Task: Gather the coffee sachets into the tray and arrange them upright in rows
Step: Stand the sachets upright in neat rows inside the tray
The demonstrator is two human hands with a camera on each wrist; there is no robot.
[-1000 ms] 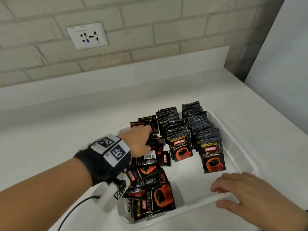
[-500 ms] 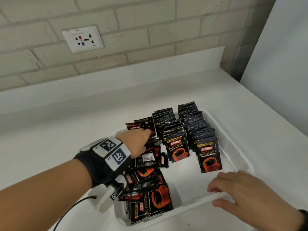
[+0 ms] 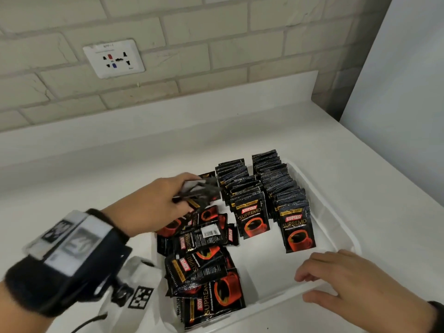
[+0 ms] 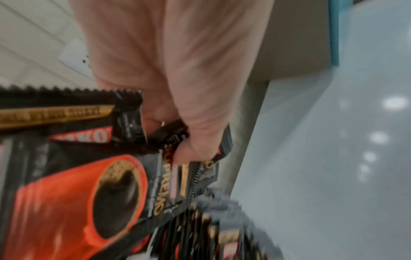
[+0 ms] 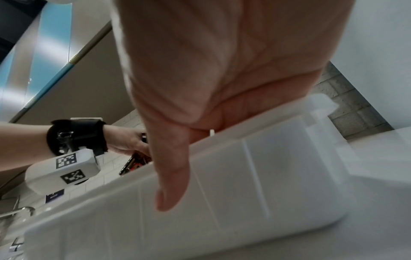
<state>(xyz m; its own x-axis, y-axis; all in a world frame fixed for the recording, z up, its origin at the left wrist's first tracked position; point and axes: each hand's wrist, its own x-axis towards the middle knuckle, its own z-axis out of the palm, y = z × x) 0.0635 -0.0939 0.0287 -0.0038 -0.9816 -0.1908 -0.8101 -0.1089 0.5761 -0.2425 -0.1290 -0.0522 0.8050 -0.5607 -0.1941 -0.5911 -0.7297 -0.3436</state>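
A white plastic tray (image 3: 346,227) sits on the counter. Two rows of black coffee sachets stand upright in it, a middle row (image 3: 242,188) and a right row (image 3: 281,186). A loose heap of sachets (image 3: 204,267) lies flat in the tray's left part. My left hand (image 3: 165,200) is raised over the heap's far end and grips a small bunch of sachets (image 3: 199,188); the left wrist view shows thumb and fingers pinching them (image 4: 175,139). My right hand (image 3: 348,282) holds the tray's near right rim, fingers inside over the edge, thumb (image 5: 173,176) on the outer wall (image 5: 244,176).
The white counter (image 3: 96,179) runs to a brick wall with a socket plate (image 3: 114,58). A white panel (image 3: 403,80) stands at the right. The counter's right edge lies just beyond the tray.
My left hand has lifted out of the loose heap with a bunch of sachets, rising and shifting slightly right towards the middle row. My right hand stays on the tray rim.
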